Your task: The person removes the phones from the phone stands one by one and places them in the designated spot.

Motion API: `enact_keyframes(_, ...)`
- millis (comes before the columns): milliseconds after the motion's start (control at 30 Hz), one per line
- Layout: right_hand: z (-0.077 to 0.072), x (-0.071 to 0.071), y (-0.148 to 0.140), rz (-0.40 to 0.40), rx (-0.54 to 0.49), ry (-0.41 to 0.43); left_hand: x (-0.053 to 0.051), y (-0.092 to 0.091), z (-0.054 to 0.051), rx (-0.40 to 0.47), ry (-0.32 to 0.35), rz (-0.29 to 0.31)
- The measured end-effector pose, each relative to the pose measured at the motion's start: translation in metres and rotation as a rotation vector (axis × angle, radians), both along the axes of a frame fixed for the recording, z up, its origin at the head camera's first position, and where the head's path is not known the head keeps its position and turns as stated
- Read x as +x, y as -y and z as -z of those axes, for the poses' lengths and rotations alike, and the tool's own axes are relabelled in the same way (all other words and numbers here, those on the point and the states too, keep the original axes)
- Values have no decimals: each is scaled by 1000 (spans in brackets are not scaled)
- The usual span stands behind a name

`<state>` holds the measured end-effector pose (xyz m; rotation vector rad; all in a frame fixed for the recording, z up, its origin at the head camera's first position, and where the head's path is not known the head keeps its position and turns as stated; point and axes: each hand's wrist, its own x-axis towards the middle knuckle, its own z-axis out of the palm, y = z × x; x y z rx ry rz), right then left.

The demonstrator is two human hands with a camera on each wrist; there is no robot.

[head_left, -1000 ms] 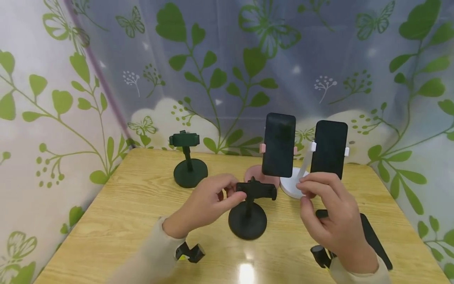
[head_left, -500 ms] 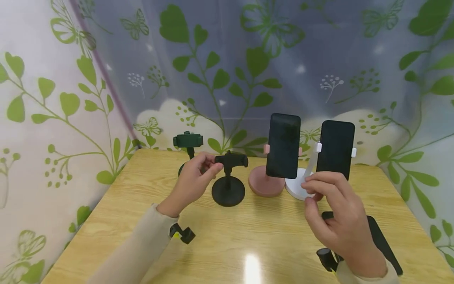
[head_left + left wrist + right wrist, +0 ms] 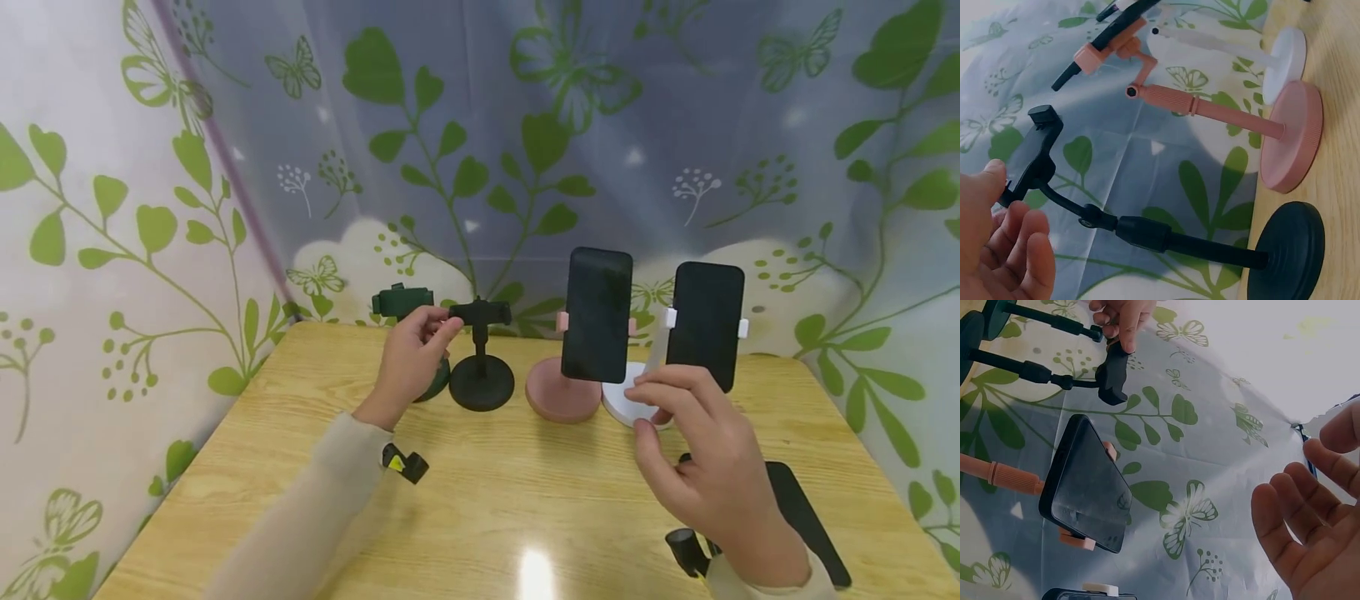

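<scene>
My left hand pinches the left end of the clamp on a black phone stand. The stand is upright, its round base flat on the table. In the left wrist view, thumb and fingers meet at the edge of the black clamp, whose holder has no phone in it. Behind my left hand, a green phone stand is partly hidden. My right hand hovers at the right with loosely bent fingers and holds nothing; the right wrist view shows its fingers spread apart from everything.
A pink phone stand and a white phone stand each hold an upright phone, the nearer ones being a black phone and another black phone. A dark flat phone-like slab lies partly under my right hand. A patterned curtain backs the table.
My left hand has moved the black stand left and back, from in front of the pink stand to beside the green one. The right hand has stayed nearly still.
</scene>
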<state>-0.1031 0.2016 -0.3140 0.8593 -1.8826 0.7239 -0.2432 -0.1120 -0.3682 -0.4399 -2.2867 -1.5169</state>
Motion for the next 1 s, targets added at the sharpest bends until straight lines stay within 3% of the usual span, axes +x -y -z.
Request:
enact_keyframes(133,0,-2,-1,42,-13,16,8,-2,3,13,-130,-80)
enact_keyframes(200,1,-3,-3,69,-29,32,16,-4,1,6,-208,-90)
enact_keyframes(300,2,-7,-8,115,-50,78,28,-9,-6,-5,-295,-36)
enact_keyframes(500,9,-11,-12,211,-47,177,51,-26,-20,-69,-383,85)
enact_keyframes(667,12,-14,-12,244,-58,200,56,-34,-25,-90,-469,162)
enact_keyframes(800,12,-15,-12,294,-32,304,59,-35,-27,-194,-485,182)
enact_keyframes(1000,14,-16,-12,396,32,590,67,-38,-29,-397,-424,236)
